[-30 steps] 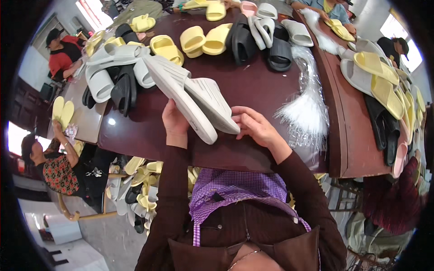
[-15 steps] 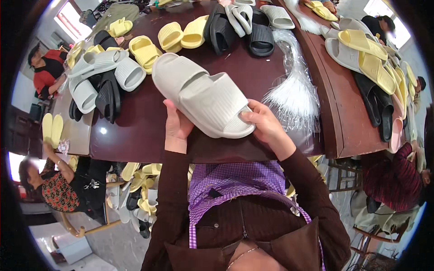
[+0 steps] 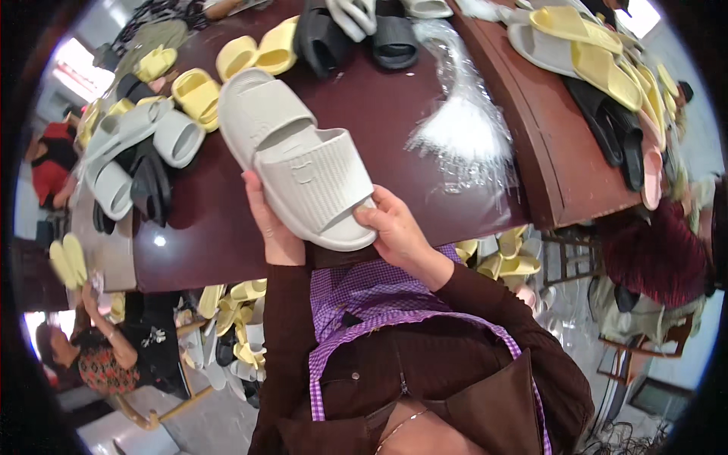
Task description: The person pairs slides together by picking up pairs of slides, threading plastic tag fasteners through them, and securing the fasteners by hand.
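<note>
A pair of light grey slide sandals point(image 3: 315, 178) is held above the front of the dark red table. They seem fitted together, with one strap toward the upper left and a ribbed strap toward the lower right. Along their left edge, my left hand point(image 3: 277, 227) supports them from beneath, its thumb sticking up and its other fingers hidden. My right hand point(image 3: 394, 231) pinches the lower right toe end, with the thumb on top and the fingertips out of sight underneath.
White plastic ties point(image 3: 466, 140) lie bundled in clear wrap at right. Grey slides point(image 3: 178, 136), yellow slides point(image 3: 196, 98) and black slides point(image 3: 394, 38) crowd the far and left parts. More footwear rests on the right-hand table point(image 3: 523, 129). A seated person point(image 3: 98, 349) is at left.
The grey slides are turned more steeply, their toe end swung toward me. The whole view has shifted, so the table and its footwear appear further left. Both hands keep their hold.
</note>
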Demonstrator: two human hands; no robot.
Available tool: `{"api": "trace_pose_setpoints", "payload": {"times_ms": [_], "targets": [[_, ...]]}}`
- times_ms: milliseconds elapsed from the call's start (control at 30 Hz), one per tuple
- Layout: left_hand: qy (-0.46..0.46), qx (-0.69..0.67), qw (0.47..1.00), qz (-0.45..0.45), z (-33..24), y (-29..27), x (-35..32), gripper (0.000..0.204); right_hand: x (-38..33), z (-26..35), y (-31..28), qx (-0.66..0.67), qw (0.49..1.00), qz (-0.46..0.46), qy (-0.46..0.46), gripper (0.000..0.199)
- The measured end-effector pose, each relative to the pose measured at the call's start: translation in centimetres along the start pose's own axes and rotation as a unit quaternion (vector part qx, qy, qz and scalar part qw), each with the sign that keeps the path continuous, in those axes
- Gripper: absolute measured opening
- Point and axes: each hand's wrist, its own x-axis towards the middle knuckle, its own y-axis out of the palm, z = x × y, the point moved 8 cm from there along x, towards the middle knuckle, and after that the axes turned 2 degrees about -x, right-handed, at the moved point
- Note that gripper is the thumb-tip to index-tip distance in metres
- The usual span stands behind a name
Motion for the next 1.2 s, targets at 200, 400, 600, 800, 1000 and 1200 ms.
{"api": "trace_pose_setpoints", "payload": {"times_ms": [200,400,600,800,1000,1200], "targets": [[0.070,0.021,0.997,-0.034,-4.4,-1.1,1.2,0.083,-2.6,1.6,-2.0,-0.093,0.995,0.016,0.015,0.043],[-0.069,-0.021,0.985,0.154,-6.2,-2.0,2.2,0.084,-4.4,14.1,-4.0,-0.409,0.906,0.095,-0.058,0.041],[-0.149,-0.028,0.974,0.168,-3.1,-0.3,2.4,0.081,0.8,23.7,0.5,-0.694,0.671,0.140,-0.221,0.030],[-0.118,0.060,0.991,0.002,-1.5,-8.5,7.5,0.061,10.0,22.7,7.1,-0.711,0.576,0.141,-0.377,0.026],[0.104,0.312,0.939,-0.096,-4.9,-7.7,6.5,0.048,3.4,29.7,6.0,-0.635,0.636,0.029,-0.437,0.020],[0.218,0.396,0.884,-0.122,-6.5,-5.9,4.0,0.041,-3.9,23.3,-4.7,-0.739,0.619,-0.115,-0.240,0.017]]}}
